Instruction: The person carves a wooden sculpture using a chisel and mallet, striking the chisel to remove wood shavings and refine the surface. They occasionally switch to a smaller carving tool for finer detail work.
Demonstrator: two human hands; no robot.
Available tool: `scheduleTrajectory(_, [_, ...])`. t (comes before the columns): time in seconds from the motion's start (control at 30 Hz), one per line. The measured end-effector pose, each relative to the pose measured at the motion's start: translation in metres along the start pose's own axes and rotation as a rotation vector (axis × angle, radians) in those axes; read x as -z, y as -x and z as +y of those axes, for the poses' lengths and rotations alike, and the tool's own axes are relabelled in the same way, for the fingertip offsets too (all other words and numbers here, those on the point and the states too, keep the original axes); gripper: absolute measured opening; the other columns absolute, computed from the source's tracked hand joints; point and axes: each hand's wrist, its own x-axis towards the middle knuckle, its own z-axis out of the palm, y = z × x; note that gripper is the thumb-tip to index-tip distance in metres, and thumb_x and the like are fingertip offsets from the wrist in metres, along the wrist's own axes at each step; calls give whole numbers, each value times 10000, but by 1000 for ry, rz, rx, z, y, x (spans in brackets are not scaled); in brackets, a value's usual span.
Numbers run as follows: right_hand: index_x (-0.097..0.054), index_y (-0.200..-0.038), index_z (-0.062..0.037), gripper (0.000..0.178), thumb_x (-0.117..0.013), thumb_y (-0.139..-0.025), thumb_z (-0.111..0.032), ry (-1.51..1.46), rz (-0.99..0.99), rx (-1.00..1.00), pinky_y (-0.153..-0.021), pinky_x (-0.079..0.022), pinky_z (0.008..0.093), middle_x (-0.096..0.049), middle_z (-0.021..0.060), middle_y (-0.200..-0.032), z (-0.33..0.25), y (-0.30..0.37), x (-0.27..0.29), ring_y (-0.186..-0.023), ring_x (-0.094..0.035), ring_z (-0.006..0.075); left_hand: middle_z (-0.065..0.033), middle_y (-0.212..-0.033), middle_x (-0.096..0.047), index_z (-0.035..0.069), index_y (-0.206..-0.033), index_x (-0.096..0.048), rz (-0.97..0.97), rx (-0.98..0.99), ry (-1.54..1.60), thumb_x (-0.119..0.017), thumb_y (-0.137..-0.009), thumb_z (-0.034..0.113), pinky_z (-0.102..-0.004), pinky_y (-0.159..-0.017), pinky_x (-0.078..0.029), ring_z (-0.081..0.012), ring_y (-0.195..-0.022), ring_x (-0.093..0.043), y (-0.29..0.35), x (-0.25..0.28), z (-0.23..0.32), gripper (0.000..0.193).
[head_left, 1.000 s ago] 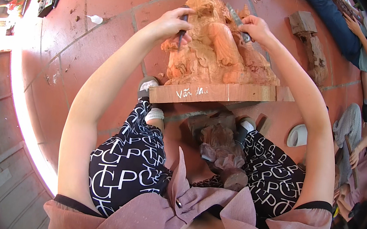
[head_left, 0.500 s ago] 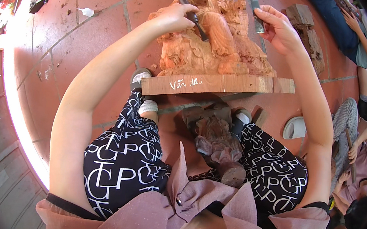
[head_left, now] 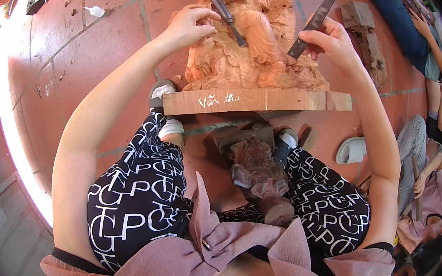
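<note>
A wooden carving point(head_left: 261, 38), pale orange with a draped figure in relief, stands on a thick flat base in front of me. A chisel point(head_left: 223, 8) with a dark handle leans on the carving's face, its blade pointing down and right. My left hand point(head_left: 193, 27) is just left of the handle, fingers curved and apart, holding nothing. On the carving's right side, my right hand point(head_left: 329, 43) grips a flat dark metal bar point(head_left: 316, 25) between thumb and fingers. The bar tilts, its lower end close to the carving.
A smaller, darker carved figure point(head_left: 261, 173) lies between my legs. Rough wood blocks point(head_left: 362, 42) sit on the tiled floor beyond my right hand. A white slipper point(head_left: 352, 151) lies to the right; other people point(head_left: 429, 191) sit along that side. A small white bottle point(head_left: 96, 11) is far left.
My left hand has let go of the chisel and drawn back left; the chisel rests on the carving. In my right hand the metal bar has swung to tilt the other way.
</note>
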Motion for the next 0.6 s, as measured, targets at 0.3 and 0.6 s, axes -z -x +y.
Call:
scheduleTrajectory(0.3, [-640,-949,13,191,-673,-872,-159,438,53,325,-621,-504,292,-642,55,-759,7,-12,-31,-684,-613,121,18,-740,-584,27,-1167,-617,22,2,13,-611,-906,126,-207,-537,-441,-41,-622,-532,16,-5,-8,280])
scheduleTrajectory(0.6, [-588,-979,7,186,-596,-824,-95,800,-196,333,-693,-484,421,-620,231,-833,-27,-27,-56,-786,-618,375,4,-755,-616,41,-1166,-624,45,50,20,-616,-904,147,-206,-528,-466,-51,-603,-564,14,-4,-7,282])
